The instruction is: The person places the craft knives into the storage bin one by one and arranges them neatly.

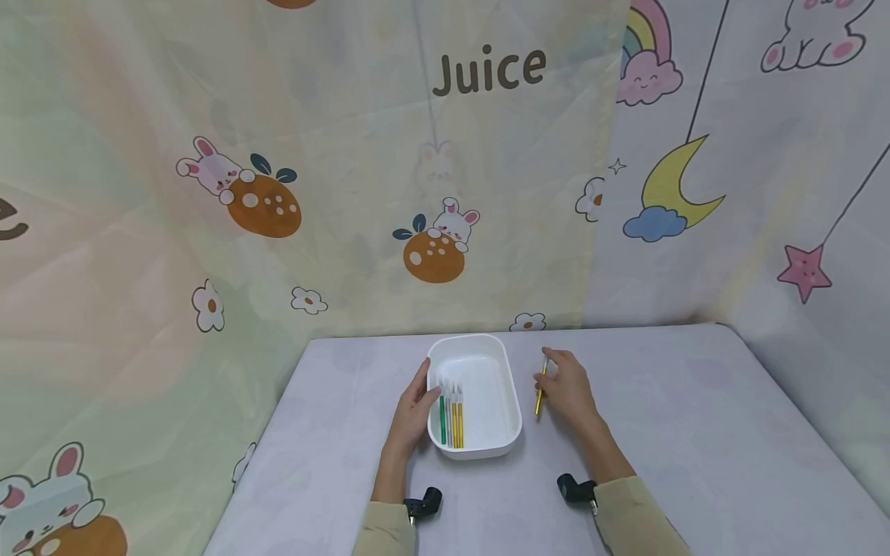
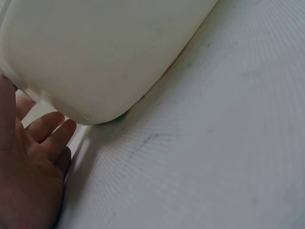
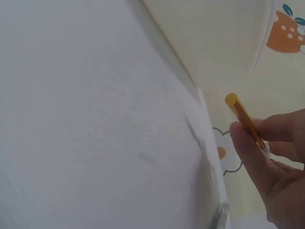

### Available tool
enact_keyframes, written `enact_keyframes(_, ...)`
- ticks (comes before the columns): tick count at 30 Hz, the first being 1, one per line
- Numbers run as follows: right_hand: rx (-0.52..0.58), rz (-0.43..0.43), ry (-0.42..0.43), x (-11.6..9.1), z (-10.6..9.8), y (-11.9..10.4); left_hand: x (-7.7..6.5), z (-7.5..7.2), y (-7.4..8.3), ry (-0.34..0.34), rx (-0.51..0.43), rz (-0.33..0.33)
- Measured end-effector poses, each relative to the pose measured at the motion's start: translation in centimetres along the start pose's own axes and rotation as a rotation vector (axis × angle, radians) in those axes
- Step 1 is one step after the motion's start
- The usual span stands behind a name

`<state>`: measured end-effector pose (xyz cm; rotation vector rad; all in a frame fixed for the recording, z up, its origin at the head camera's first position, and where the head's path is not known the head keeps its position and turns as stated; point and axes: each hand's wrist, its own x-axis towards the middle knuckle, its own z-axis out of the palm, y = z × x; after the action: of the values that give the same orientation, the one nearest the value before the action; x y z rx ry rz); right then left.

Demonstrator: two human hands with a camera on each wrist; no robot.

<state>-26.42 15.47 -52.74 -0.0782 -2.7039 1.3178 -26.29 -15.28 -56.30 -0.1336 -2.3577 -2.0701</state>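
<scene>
A white rectangular plastic tray (image 1: 487, 448) stands on the table. My left hand (image 1: 412, 417) grips its left side, thumb over the rim and fingers along the outside wall; the left wrist view shows those fingers by the tray's wall (image 2: 95, 57). Inside, at the left, several slim pen-like sticks (image 1: 455, 421) lie side by side, green, silvery and gold, with pale thin ends. To the right of the tray, my right hand (image 1: 568, 390) pinches a similar gold stick (image 3: 244, 117) between thumb and fingers. Its gold end points toward me; the fingers partly hide its pale end.
A white cloth covers the table (image 1: 681, 432). Behind it hangs a printed curtain (image 1: 348, 232) with rabbits and oranges. A small shiny grey thing (image 3: 221, 217), too unclear to name, shows low in the right wrist view.
</scene>
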Motion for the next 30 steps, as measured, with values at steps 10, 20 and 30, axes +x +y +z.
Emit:
enact_keyframes(10, 0.163, -0.023, -0.01, 0.0, -0.3, -1.0, -0.1, 0.0, 0.2, 0.001, 0.01, 0.006)
enact_keyframes(20, 0.238, -0.064, -0.009, -0.3, -0.4, -2.0, -0.1, 0.0, 0.2, 0.009, 0.015, 0.003)
enact_keyframes(30, 0.309, -0.047, -0.032, -0.4, -0.5, -3.4, -0.1, 0.1, 0.0, 0.006, 0.011, 0.0)
